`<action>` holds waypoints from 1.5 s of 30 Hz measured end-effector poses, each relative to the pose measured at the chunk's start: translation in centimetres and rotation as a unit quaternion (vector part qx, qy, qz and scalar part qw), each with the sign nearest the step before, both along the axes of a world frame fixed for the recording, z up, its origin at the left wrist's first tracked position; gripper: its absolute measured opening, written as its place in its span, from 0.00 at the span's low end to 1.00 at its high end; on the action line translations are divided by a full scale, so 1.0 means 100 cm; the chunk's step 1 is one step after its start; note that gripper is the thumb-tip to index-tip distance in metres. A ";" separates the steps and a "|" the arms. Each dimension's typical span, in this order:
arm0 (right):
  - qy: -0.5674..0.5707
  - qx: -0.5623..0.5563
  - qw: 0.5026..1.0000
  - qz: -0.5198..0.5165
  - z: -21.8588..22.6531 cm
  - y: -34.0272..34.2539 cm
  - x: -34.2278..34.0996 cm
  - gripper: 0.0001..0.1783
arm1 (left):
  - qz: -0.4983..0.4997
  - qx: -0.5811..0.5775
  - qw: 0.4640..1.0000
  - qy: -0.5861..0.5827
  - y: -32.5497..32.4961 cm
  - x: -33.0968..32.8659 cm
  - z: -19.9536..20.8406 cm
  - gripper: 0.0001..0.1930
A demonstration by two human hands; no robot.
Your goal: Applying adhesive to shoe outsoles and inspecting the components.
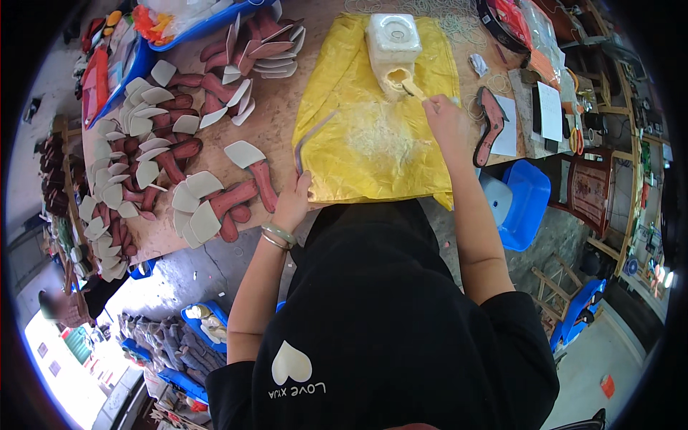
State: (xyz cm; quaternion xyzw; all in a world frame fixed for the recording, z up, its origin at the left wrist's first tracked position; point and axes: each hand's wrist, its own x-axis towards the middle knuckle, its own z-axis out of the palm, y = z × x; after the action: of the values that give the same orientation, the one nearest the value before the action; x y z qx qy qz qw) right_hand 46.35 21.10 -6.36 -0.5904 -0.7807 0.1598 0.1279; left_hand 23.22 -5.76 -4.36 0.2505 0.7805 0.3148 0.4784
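Note:
My right hand [446, 120] is closed around the handle of a small brush [411, 88]. The brush's tip is at the crusted round opening of a white plastic container [393, 39]. In my left hand [292, 202], near the table's front edge, the fingers pinch the lower end of a thin grey curved strip [299, 147]. That strip lies along the left part of a yellow plastic sheet [330, 93]. Pale dried residue [383, 136] covers the sheet's middle. Left of my left hand lie reddish shoe-sole pieces [240, 195] with pale flaps.
Many more such sole pieces [168, 122] are heaped on the table's left. A single dark-edged sole [491, 118] rests on white paper at the right, near orange-handled scissors [575, 132]. Blue bins [527, 204] stand below the right edge. A person [72, 304] is at the far left.

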 end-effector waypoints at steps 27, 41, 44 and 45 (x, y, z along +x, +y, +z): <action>0.327 -0.164 0.921 0.133 0.048 -0.103 -0.020 0.12 | 0.034 0.172 0.889 0.423 0.027 0.000 -0.002 0.25; 0.222 -0.208 0.903 0.304 0.087 -0.009 -0.036 0.15 | -0.127 0.267 0.919 0.262 0.017 -0.037 0.026 0.26; 0.177 -0.220 0.867 0.411 0.119 -0.006 -0.070 0.14 | -0.175 0.278 0.912 0.246 0.022 -0.037 0.034 0.26; 0.139 -0.248 0.849 0.446 0.126 -0.005 -0.077 0.14 | -0.180 0.281 0.910 0.244 0.021 -0.037 0.034 0.27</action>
State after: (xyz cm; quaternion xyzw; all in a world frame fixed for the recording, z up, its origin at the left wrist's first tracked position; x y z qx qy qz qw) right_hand 38.64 20.56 6.28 -0.1627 -0.8682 0.4688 -0.0004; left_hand 19.52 -3.64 -0.96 0.5800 0.6938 0.3590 0.2311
